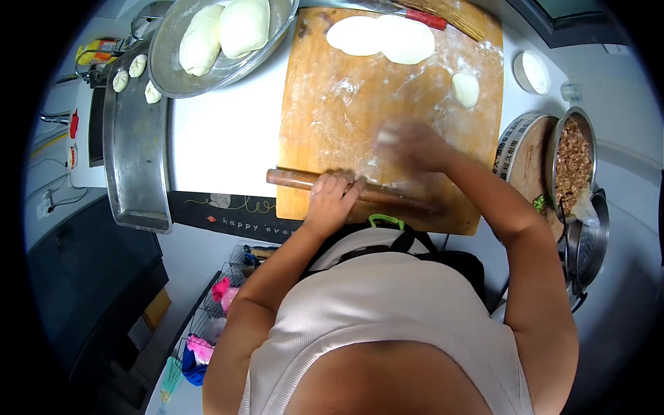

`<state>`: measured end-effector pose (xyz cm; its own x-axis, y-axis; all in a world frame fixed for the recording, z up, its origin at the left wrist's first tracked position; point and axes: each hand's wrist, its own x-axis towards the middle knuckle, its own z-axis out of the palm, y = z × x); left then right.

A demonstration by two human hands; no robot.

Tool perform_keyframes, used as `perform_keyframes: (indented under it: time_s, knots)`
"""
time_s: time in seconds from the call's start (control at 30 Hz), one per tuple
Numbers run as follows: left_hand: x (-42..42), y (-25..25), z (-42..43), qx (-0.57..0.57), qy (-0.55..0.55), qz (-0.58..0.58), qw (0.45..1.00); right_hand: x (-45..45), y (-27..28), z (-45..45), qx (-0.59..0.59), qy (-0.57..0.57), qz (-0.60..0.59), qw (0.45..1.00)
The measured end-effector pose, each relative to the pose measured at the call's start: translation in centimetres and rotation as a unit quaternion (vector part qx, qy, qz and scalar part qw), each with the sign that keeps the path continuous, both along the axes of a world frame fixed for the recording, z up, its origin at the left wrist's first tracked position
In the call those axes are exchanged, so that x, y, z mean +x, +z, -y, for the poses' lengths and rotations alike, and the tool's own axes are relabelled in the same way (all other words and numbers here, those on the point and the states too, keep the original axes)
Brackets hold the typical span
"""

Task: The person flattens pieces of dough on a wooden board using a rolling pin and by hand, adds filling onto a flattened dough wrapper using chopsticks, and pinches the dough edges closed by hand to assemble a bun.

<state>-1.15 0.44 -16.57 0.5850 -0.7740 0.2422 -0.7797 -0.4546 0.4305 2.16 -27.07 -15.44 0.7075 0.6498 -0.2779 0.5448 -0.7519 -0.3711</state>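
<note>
Pale ribbed top (373, 297) on the person sits nearest my camera. Beyond it I record a rolling pin (292, 179) lying across the near part of a floured wooden board (318, 124), its left end projecting past the board's edge. Left hand (334, 197): laid over the pin, fingers close together across it, thumb set apart; whether they grip or merely rest, I cannot tell. Right hand (413, 145): above the board, blurred; something whitish shows at the fingertips, and I cannot determine whether they pinch it. Near the board's far edge I find two flat dough rounds (407, 40), overlapping; nearer, toward the right edge, one small dough piece (465, 90).
</note>
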Motion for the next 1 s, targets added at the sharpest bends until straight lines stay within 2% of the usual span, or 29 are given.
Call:
perform_keyframes:
  time_s: [0.07, 0.1, 0.17, 0.23, 0.33, 0.43, 0.53, 0.63, 0.73, 0.83, 0.87, 0.9, 0.93, 1.0]
  knots:
    - [-0.1, -0.1, 0.4, -0.007, 0.008, -0.004, 1.0, 0.6, -2.0, 0.4, 0.012, -0.195, 0.213, 0.957]
    - [0.1, 0.0, 0.6, -0.01, 0.009, -0.003, 1.0, 1.4, -2.9, 0.5, 0.015, -0.289, 0.318, 0.903]
    - [0.3, 0.6, 1.0, 0.013, 0.006, -0.006, 1.0, 3.8, -3.5, -1.8, 0.062, -0.319, 0.251, 0.912]
    - [0.3, 1.0, 1.5, 0.022, -0.003, -0.004, 1.0, 4.1, -1.4, -4.5, 0.033, -0.188, 0.203, 0.96]
    - [0.5, 1.2, 1.6, 0.019, -0.008, 0.005, 1.0, 0.2, -2.3, -4.2, 0.168, -0.019, 0.193, 0.966]
    - [0.5, 0.9, 1.4, 0.025, 0.001, 0.004, 1.0, -2.8, -3.1, -0.6, 0.156, -0.067, 0.191, 0.967]
    - [0.3, 0.7, 1.2, 0.039, -0.012, -0.013, 0.999, -2.1, -2.4, 0.6, 0.147, -0.19, 0.15, 0.959]
    - [0.6, 0.7, 1.7, 0.018, -0.017, -0.007, 1.0, -1.2, 0.8, 1.0, 0.188, -0.335, 0.132, 0.914]
    - [0.6, 0.7, 1.9, -0.006, -0.012, 0.008, 1.0, -4.0, -1.3, 4.0, 0.108, -0.499, 0.214, 0.833]
    - [0.6, 0.6, 2.0, -0.011, -0.009, 0.001, 1.0, -6.2, -4.5, 1.8, -0.099, -0.525, 0.271, 0.8]
    - [0.6, 0.6, 2.1, -0.013, -0.009, 0.0, 1.0, -6.2, -4.8, 1.1, 0.075, -0.528, 0.234, 0.813]
    - [0.5, 0.7, 2.2, -0.013, -0.01, -0.001, 1.0, -5.5, -4.3, -0.2, 0.247, -0.514, 0.189, 0.799]
    - [0.5, 0.7, 2.2, -0.012, -0.011, -0.001, 1.0, -5.0, -3.7, -1.2, 0.412, -0.485, 0.137, 0.759]
    - [0.5, 0.8, 2.3, -0.01, -0.016, 0.0, 1.0, -3.2, -1.8, -1.5, 0.44, -0.528, 0.102, 0.719]
